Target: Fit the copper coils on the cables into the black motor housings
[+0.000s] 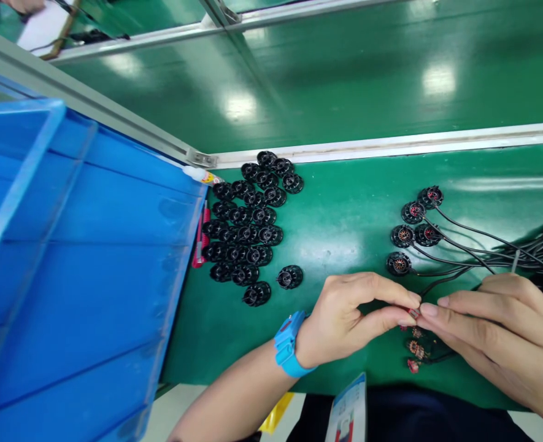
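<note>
My left hand (347, 316), with a blue wristband (289, 345), pinches a small red and metallic part (413, 312) between thumb and fingertips. From the other side, the fingertips of my right hand (501, 334) close on the same part; most of it is hidden by the fingers. Just below lie several small coils with copper-coloured wire (416, 348) and reddish pieces. Above my hands stand several round black housings on cables (399, 264), with copper or red centres.
Many loose black round housings (257, 255) stand grouped left of centre on the green table (340, 233). A large blue bin (91, 294) flanks them, with a red-handled tool (201, 239) and a white tube (202, 175) near its edge. Black cables (538, 248) are heaped at right.
</note>
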A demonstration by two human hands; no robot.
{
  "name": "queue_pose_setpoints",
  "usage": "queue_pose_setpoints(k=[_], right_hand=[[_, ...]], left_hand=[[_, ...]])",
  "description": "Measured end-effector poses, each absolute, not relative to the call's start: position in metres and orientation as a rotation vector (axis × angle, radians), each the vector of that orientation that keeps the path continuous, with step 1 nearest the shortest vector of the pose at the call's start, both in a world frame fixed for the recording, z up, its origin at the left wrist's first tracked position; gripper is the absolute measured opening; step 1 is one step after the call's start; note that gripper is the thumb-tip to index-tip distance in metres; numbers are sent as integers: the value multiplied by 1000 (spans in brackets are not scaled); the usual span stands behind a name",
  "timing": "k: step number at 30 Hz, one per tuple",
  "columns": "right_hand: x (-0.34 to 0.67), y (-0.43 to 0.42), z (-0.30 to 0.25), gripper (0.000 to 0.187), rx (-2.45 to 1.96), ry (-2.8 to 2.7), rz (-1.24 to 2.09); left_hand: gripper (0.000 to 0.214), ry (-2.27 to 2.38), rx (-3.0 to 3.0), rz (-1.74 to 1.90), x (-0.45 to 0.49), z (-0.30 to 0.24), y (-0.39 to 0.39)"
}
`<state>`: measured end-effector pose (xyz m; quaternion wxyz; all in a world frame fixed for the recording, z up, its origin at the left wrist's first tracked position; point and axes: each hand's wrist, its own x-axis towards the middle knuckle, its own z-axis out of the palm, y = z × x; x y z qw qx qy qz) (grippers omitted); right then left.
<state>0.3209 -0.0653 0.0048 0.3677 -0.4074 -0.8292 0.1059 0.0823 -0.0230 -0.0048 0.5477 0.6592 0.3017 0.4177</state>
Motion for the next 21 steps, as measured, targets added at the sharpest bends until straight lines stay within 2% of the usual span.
queue_pose_setpoints(k=[10,21], right_hand=[[321,-64,5,37,-1015,-2150,284],[308,-55,11,20,-1068,-2096,306]], left_hand=[[11,698,1366,1025,86,-5,-24],[14,662,1006,937,88,-7,-31]])
